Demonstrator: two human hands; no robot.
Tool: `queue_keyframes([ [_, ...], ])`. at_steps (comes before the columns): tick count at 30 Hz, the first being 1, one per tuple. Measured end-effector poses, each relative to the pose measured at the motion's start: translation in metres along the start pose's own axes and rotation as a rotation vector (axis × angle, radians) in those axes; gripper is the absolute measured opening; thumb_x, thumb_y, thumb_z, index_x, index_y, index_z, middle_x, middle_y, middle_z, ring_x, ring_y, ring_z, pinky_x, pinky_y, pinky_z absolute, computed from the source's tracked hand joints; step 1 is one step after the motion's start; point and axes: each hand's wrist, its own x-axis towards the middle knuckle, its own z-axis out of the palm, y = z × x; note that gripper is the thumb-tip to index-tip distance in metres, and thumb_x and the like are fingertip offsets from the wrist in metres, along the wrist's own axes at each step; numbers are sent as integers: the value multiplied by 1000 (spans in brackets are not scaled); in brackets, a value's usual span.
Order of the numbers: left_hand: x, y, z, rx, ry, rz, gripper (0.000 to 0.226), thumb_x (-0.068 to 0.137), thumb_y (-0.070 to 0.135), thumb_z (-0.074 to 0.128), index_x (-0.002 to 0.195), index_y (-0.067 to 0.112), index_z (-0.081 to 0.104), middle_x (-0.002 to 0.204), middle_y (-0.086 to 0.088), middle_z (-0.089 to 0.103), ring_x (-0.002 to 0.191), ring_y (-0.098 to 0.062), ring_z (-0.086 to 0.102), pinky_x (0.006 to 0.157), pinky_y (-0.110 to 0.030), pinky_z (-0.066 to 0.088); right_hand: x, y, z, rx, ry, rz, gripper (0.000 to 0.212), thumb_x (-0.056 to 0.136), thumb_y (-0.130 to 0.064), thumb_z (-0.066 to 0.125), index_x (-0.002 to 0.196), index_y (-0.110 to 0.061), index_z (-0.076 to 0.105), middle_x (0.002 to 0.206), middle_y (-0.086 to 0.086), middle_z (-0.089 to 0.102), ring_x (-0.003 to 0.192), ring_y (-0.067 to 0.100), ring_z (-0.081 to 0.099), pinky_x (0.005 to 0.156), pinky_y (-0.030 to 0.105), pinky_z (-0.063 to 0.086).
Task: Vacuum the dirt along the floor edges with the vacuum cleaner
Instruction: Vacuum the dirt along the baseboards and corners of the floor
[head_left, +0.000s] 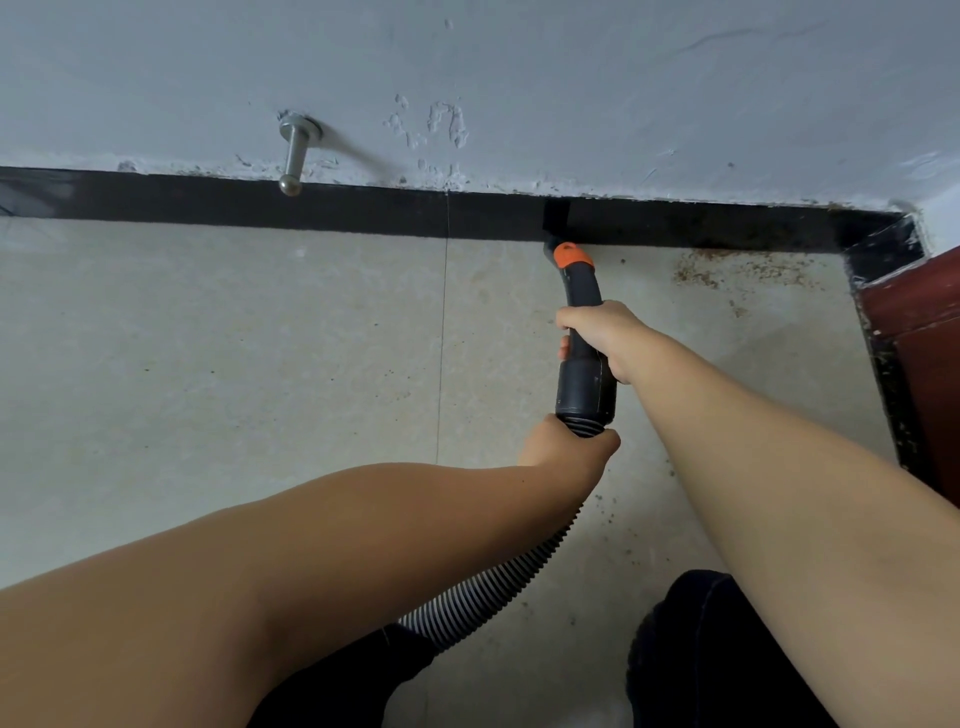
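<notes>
A black vacuum wand (584, 291) with an orange collar (571, 255) points at the black skirting (311, 210), its tip touching the floor edge. My right hand (605, 335) is closed around the wand's curved grip. My left hand (569, 447) grips the ribbed grey hose (498, 582) just below the wand's cuff. Brown dirt (743, 270) lies scattered along the floor edge to the right of the tip, toward the corner. More specks (605, 512) dot the beige tiles near the hose.
A metal door stop (296, 150) sticks out of the white wall at left, above the skirting. A dark red door frame (919, 322) stands at the right corner. My dark-clothed knees (691, 649) are at the bottom.
</notes>
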Motion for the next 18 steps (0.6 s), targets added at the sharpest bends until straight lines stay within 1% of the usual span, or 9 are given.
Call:
queue_keyframes([
  [3, -2, 0, 6, 35, -83, 1, 16, 76, 22, 63, 86, 19, 52, 68, -3, 52, 60, -22, 49, 59, -29, 43, -2, 10, -16, 39, 90, 35, 15, 84, -5, 58, 97, -5, 50, 65, 8, 58, 43, 16, 57, 39, 20, 48],
  [5, -2, 2, 11, 73, -159, -22, 16, 77, 22, 65, 87, 17, 54, 73, -7, 54, 66, -24, 51, 64, -32, 44, -2, 22, -31, 121, 175, 70, 16, 84, -4, 58, 98, -5, 50, 66, 9, 57, 48, 18, 55, 43, 23, 49],
  [6, -3, 3, 14, 91, -195, -38, 18, 78, 21, 67, 90, 16, 55, 75, -8, 54, 68, -24, 52, 66, -32, 45, -3, 28, -39, 169, 214, 84, 15, 85, -3, 57, 98, -4, 49, 66, 9, 56, 49, 19, 54, 45, 25, 49],
  [8, -5, 4, 23, 123, -238, -54, 24, 79, 20, 68, 99, 12, 57, 78, -9, 54, 69, -24, 52, 67, -32, 45, -4, 39, -53, 240, 275, 107, 11, 85, -1, 56, 91, -5, 48, 65, 9, 54, 48, 19, 52, 44, 25, 48],
  [10, -7, 3, 32, 156, -250, -47, 27, 80, 20, 68, 102, 11, 56, 78, -8, 54, 69, -23, 52, 66, -31, 46, -6, 48, -64, 255, 311, 123, 10, 85, -2, 57, 87, -6, 48, 65, 9, 55, 47, 19, 53, 43, 24, 48],
  [14, -8, 3, 46, 217, -262, -9, 18, 79, 21, 67, 88, 15, 52, 69, -3, 51, 60, -20, 49, 59, -27, 42, -4, 58, -81, 299, 342, 123, 12, 84, -3, 57, 94, -5, 51, 64, 8, 56, 44, 19, 54, 47, 27, 48],
  [18, -8, 7, 57, 281, -285, 1, 19, 78, 22, 68, 85, 15, 51, 67, -2, 50, 57, -17, 48, 54, -25, 40, -3, 68, -100, 337, 419, 158, 14, 83, -6, 58, 95, -5, 51, 59, 7, 56, 41, 18, 55, 47, 27, 48],
])
